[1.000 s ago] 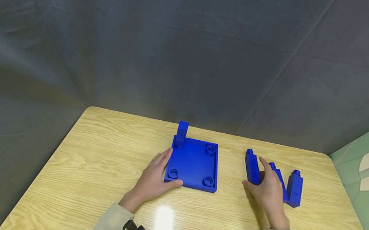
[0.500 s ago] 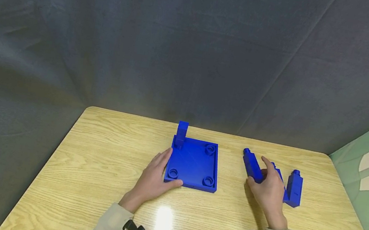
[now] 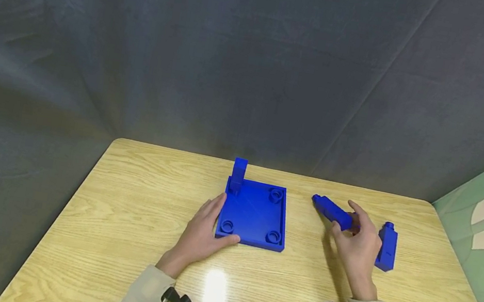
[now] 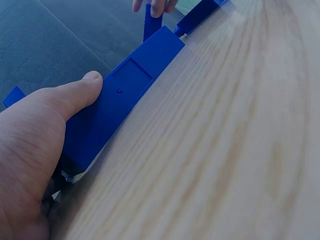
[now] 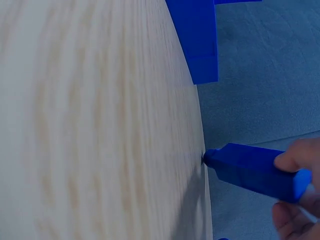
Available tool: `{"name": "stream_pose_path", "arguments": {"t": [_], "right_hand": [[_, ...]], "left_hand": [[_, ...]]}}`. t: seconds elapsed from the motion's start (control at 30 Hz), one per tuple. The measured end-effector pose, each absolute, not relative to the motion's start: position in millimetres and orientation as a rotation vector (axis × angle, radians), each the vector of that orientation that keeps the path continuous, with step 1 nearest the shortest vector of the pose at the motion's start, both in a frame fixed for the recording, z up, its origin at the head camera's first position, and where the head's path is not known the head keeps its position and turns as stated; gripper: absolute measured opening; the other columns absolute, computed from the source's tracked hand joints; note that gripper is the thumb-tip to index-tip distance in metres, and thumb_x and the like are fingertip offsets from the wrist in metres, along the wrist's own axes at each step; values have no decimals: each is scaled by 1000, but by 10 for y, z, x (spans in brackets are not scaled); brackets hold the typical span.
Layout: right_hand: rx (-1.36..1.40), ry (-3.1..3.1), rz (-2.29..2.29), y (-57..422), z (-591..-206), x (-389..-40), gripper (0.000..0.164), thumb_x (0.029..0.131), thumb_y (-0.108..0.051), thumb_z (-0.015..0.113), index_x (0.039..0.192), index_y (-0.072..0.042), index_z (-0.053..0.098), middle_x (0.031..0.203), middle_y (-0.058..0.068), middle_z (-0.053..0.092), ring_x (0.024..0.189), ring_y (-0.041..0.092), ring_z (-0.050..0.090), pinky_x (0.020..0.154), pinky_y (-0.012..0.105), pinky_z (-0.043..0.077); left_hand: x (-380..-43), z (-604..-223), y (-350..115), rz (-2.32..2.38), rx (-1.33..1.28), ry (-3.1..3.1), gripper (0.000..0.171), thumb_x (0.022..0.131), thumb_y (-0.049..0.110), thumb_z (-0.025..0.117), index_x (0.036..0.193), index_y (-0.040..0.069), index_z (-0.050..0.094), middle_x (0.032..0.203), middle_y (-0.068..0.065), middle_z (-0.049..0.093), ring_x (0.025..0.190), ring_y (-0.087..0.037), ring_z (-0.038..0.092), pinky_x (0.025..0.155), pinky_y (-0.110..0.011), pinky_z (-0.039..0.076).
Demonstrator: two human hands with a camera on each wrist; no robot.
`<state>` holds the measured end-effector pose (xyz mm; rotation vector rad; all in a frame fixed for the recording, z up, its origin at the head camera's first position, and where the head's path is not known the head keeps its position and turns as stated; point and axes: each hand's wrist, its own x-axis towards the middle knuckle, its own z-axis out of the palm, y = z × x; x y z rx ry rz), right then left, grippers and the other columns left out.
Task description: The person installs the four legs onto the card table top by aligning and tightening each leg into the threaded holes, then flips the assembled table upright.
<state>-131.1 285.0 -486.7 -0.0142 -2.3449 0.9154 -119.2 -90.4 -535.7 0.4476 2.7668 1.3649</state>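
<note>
A blue square tabletop [image 3: 256, 213] lies with its raised rim and round corner sockets facing up. One table leg [image 3: 238, 174] stands upright in its far left corner. My left hand [image 3: 199, 238] grips the near left corner, fingers along the left side and thumb [image 4: 90, 87] on the front wall. To the right, my right hand [image 3: 356, 249] pinches a second blue table leg [image 5: 255, 167] by its thick end. That leg tilts, with its narrow round end low and pointing left toward the tabletop.
Another blue leg [image 3: 387, 248] lies at the right, its narrow end pointing away. A further leg is mostly hidden behind my right hand. Everything is on a light wooden table [image 3: 136, 198]. A dark cloth [image 3: 255, 64] hangs behind its far edge.
My right hand has lifted the thick end of its leg and swung the narrow end left and downward. My left hand and the tabletop have stayed put.
</note>
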Motion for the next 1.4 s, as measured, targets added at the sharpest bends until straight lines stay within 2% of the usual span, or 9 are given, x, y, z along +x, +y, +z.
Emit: {"name": "stream_pose_path", "arguments": {"t": [0.17,0.27,0.4,0.63,0.87,0.93,1.1,1.3,1.4], "right_hand": [[6,-2247,988,2821,-4863,-1312,61,85,10,88,143,-1,73,114,25,79,95,-6,61,84,12,47],[41,-2187,1052,2806,-4857,-1307,58,85,12,89,140,2,73,119,28,77,101,-15,58,89,13,48],[68,-2130,1113,2770,-4825,-1296,51,85,12,90,133,5,75,124,27,77,107,-14,61,94,11,48],[83,-2047,1143,2691,-4703,-1294,48,80,19,89,125,10,77,117,24,77,102,-10,63,93,12,50],[48,-2004,1271,2555,-4514,-1356,46,85,20,83,129,10,74,122,-13,71,107,-4,67,98,11,52],[51,-1990,1315,2506,-4478,-1399,46,87,18,82,131,9,74,123,-9,72,107,-1,68,97,12,53],[156,-1953,1373,2354,-4424,-1523,45,88,20,80,131,11,72,122,15,72,106,5,66,95,15,54],[249,-1918,1427,2148,-4347,-1627,44,89,19,80,131,11,73,118,1,70,106,8,65,95,18,54],[237,-1916,1467,2060,-4330,-1664,42,90,16,81,131,9,75,118,4,71,106,8,65,95,18,54]], "left_hand": [[-1193,-5339,-902,1359,440,2766,114,95,59,83,179,15,20,184,-8,24,169,-44,21,130,-72,26],[-1194,-5332,-898,1353,440,2768,114,95,60,83,179,15,20,184,-8,24,169,-44,21,130,-72,26],[-1191,-5331,-895,1351,438,2766,114,95,59,83,179,14,20,184,-9,24,169,-44,21,130,-73,25],[-1197,-5333,-892,1360,447,2757,113,96,59,82,179,15,20,184,-8,23,169,-45,20,130,-73,26],[-1193,-5346,-900,1331,442,2769,115,96,61,82,179,15,18,185,-8,23,169,-45,19,130,-72,25],[-1194,-5355,-905,1326,442,2774,115,96,62,81,179,15,19,184,-9,23,169,-44,20,130,-72,26],[-1192,-5367,-916,1323,428,2762,116,95,63,81,180,18,17,185,-6,21,170,-41,19,131,-71,25],[-1196,-5371,-911,1313,425,2770,116,95,64,81,180,18,17,185,-6,22,169,-41,20,131,-70,26],[-1199,-5372,-910,1319,419,2766,116,95,64,81,180,18,17,185,-5,22,170,-40,20,131,-71,25]]}}
